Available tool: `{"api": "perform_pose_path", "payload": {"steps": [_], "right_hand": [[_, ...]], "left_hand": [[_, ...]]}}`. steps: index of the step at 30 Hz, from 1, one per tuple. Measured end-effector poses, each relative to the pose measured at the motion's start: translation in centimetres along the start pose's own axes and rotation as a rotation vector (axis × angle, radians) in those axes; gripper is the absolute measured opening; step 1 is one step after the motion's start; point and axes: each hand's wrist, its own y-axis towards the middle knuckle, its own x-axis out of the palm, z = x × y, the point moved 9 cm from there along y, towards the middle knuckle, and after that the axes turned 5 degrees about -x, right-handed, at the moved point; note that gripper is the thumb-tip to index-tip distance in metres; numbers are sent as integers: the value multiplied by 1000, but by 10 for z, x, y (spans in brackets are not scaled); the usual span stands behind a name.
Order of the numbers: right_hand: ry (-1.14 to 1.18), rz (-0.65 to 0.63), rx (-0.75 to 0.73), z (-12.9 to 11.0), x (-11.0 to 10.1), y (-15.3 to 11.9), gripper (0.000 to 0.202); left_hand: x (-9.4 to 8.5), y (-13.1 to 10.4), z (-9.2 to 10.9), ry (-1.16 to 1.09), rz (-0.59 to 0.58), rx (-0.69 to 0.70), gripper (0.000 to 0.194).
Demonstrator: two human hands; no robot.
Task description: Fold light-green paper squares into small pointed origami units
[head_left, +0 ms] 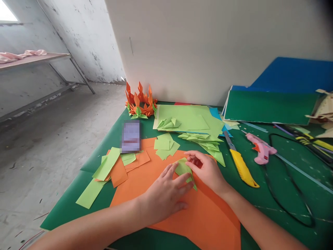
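A small green piece of folded paper (183,167) lies on a large orange paper sheet (208,217) in front of me. My left hand (166,196) rests over its near left side, fingers spread and partly covering it. At its right edge my right hand (206,170) has thumb and fingers drawn together on the paper. Just beyond are loose green paper squares (164,145) and a pile of folded green paper leaves (205,139). Green strips (90,194) and orange paper pieces (119,173) lie to the left.
An orange paper crown (140,102) stands at the back left, behind a blurred rectangular object (130,136). To the right lie a yellow utility knife (241,168) with its blade out and a pink glue gun (261,147) with a black cord. Green and blue boards (270,107) lean behind.
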Motion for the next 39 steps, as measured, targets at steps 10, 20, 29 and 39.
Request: {"api": "perform_pose_path", "payload": {"steps": [10, 20, 29, 39], "right_hand": [[-155, -71, -242, -24, 1, -2, 23], [-338, -174, -487, -39, 7, -5, 29], [-436, -229, -549, -41, 11, -9, 33], [-430, -254, -534, -39, 13, -9, 31]], "left_hand": [[-2, 0, -4, -51, -9, -57, 60], [-2, 0, -4, -51, -7, -42, 57], [3, -1, -4, -24, -2, -32, 60], [5, -2, -11, -129, 28, 17, 60]]}}
